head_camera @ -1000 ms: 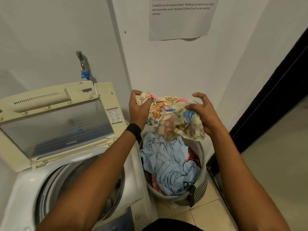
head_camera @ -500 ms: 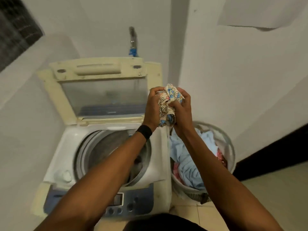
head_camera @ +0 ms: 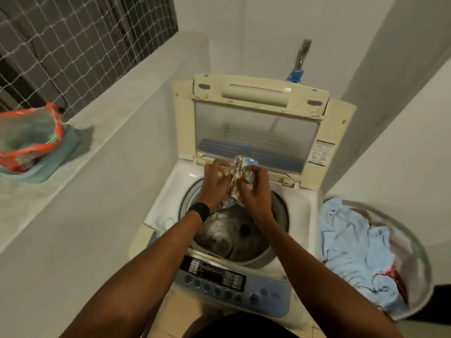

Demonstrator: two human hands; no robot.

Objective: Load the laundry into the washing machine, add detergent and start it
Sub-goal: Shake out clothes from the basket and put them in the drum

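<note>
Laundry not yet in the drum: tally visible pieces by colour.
Cream floral cloth, held over the drum: 1
Light blue garment, in the basket: 1
Red patterned piece, in the basket: 1
Total: 3

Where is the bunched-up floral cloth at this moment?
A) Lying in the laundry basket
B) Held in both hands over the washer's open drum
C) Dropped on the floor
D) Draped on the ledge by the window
B: the left hand and the right hand both grip the floral cloth above the open drum, not over the laundry basket to the right of it.
</note>
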